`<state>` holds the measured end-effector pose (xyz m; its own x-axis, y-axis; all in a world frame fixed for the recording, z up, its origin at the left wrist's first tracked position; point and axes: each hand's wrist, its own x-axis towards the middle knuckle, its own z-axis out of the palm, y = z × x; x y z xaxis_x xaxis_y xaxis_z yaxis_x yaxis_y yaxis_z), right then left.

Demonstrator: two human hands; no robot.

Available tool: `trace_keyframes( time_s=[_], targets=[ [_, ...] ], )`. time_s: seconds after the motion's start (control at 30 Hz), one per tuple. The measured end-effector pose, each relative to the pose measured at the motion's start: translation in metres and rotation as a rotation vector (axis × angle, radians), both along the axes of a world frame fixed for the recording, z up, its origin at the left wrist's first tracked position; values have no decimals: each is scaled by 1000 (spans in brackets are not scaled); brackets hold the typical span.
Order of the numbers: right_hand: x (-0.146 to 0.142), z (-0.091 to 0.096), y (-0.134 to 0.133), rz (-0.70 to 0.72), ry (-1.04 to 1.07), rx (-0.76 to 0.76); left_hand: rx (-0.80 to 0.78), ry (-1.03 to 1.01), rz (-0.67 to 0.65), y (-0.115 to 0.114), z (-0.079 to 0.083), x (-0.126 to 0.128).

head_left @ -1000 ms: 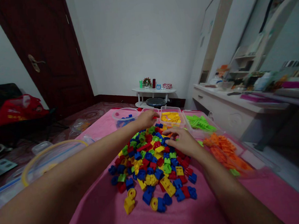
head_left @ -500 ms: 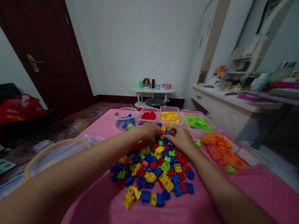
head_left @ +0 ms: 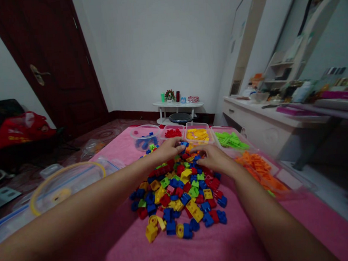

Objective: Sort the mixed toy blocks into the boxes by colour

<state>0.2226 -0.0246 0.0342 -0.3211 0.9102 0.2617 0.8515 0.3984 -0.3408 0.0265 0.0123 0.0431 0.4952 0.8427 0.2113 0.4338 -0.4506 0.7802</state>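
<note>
A pile of mixed toy building bricks (head_left: 175, 194) in red, blue, yellow and green lies on a pink cloth (head_left: 134, 248). At the pile's far side, my left hand (head_left: 169, 149) is closed, with a blue brick (head_left: 184, 144) at its fingertips. To its right, my right hand (head_left: 213, 156) reaches in over the bricks from the side. Its thumb and forefinger are apart, and blue and orange bricks show between and below them. Some of its other fingers are hidden behind the hand.
Behind the pile stand a round tub of blue bricks (head_left: 144, 138) and boxes of red (head_left: 173, 133), yellow (head_left: 197, 134) and green bricks (head_left: 230, 140). Orange bricks (head_left: 258, 168) fill a clear box at the right. A clear bag with a yellow ring (head_left: 66, 166) lies at the left.
My left hand has drawn back slightly left, and a blue brick now shows at its fingertips. My right hand has shifted a little, its thumb and forefinger apart.
</note>
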Motion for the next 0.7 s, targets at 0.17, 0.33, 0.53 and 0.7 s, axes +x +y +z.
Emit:
trace_keyframes(
  time_s=[0.17, 0.33, 0.53, 0.7],
  targets=[
    [-22, -6, -12, 13, -218, -10, -591, -412, 96, -13, 9, 1],
    [-20, -6, -10, -56, -187, -27, -851, -592, 205, -20, 15, 1],
    [-19, 23, -15, -95, 54, 93, -906, -618, 183, -25, 15, 6],
    [-39, 31, -25, -50, 197, 177, -1064, -734, -38, -32, 13, 15]
  ],
)
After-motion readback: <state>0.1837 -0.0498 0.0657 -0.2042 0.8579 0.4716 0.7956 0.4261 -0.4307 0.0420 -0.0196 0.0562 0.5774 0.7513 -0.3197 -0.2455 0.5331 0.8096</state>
